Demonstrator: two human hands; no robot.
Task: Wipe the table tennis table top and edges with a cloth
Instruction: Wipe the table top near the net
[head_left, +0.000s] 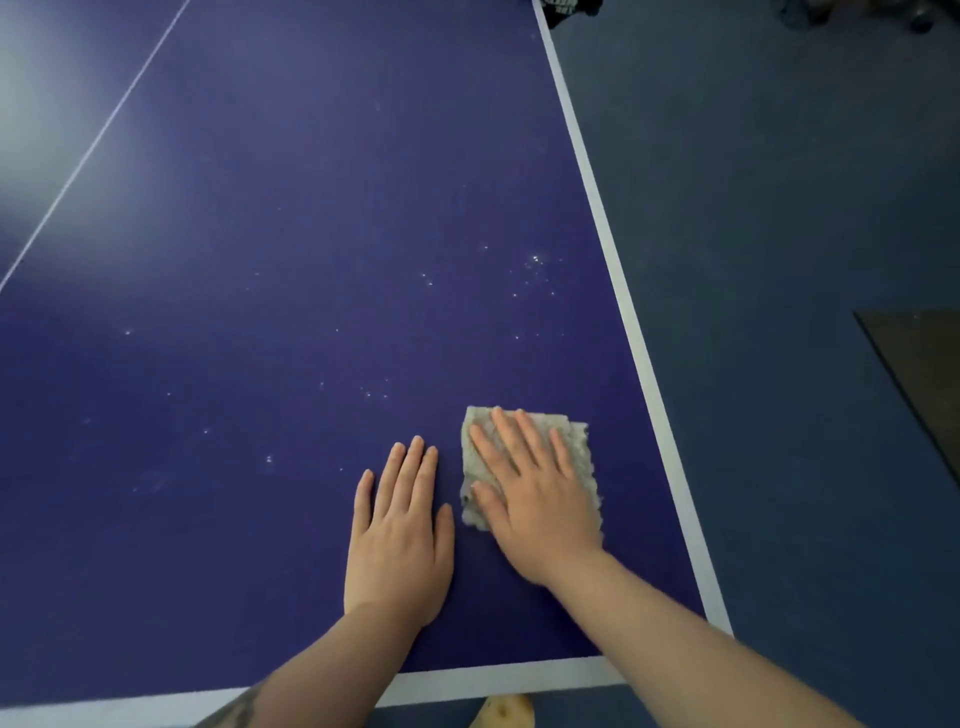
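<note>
Grey and ragged at its edges, the cloth (535, 462) lies flat on the blue tabletop (311, 234), close to the near right corner and just inside the white side line (618, 291). The right hand (535, 499) is pressed down on top of it, palm flat, fingers straight and spread, grasping nothing, simply pinning the cloth to the surface. The left hand (397, 535) sits just beside it, apart from the cloth, released and flat on bare tabletop with fingers together pointing away from the person. Both forearms reach in across the white end line (493, 675) at the near edge. Pale specks (535, 260) are scattered over the blue ahead of the hands. A thin white centre line (104, 135) runs off on the left. Right of the table, blue floor (779, 208), with a dark slab (924, 364) on it.
</note>
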